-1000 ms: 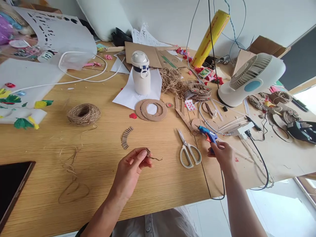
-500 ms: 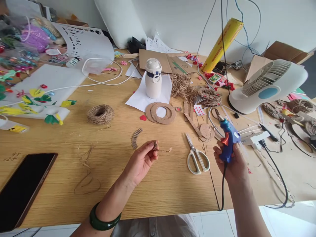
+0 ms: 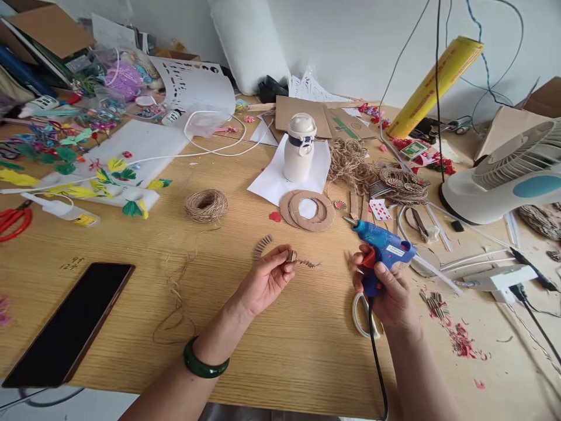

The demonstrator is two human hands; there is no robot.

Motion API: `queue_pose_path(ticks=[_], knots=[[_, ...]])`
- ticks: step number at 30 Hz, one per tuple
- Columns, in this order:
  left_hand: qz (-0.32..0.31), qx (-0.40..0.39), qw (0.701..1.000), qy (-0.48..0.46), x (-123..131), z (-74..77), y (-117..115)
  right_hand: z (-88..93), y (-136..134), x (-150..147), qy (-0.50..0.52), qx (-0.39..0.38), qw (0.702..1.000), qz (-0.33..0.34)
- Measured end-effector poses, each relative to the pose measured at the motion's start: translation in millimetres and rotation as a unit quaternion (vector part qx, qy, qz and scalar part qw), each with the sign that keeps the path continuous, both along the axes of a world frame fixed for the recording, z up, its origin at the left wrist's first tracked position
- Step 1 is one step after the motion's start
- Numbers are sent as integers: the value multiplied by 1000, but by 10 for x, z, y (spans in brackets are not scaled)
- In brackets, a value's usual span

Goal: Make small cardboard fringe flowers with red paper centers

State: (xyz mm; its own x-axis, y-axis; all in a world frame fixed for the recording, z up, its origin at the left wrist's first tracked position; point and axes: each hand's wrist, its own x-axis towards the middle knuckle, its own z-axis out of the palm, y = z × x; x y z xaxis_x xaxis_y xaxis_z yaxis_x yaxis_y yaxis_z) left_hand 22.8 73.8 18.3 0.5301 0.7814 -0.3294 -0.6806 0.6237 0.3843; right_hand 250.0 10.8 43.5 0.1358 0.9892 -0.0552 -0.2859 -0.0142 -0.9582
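We've got our left hand pinching a tiny cardboard-and-twine scrap, our right hand clenching a blue glue gun, and open wood tabletop between.

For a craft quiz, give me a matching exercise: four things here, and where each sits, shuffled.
1 hot glue gun
2 ball of jute twine
3 green bangle
4 cardboard rings

A around the left wrist
B gripped in the right hand
C overlapping the white paper sheet
D on the wooden tabletop, left of the sheet

Pairs: 1-B, 2-D, 3-A, 4-C
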Motion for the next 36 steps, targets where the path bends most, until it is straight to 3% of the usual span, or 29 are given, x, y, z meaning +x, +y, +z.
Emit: queue_pose_path(ticks=[11,22,26,36], knots=[[9,-33,999,-19,-3,3,17,-161,-118,-214,69,-25,994,84],[19,-60,997,-55,26,12,-3,-158,-372,-298,-15,-15,991,129],[12,-67,996,-54,19,3,-13,-102,-360,-360,-55,-18,991,124],[14,-56,997,-51,37,4,-18,-60,-285,-449,-47,-50,993,92]])
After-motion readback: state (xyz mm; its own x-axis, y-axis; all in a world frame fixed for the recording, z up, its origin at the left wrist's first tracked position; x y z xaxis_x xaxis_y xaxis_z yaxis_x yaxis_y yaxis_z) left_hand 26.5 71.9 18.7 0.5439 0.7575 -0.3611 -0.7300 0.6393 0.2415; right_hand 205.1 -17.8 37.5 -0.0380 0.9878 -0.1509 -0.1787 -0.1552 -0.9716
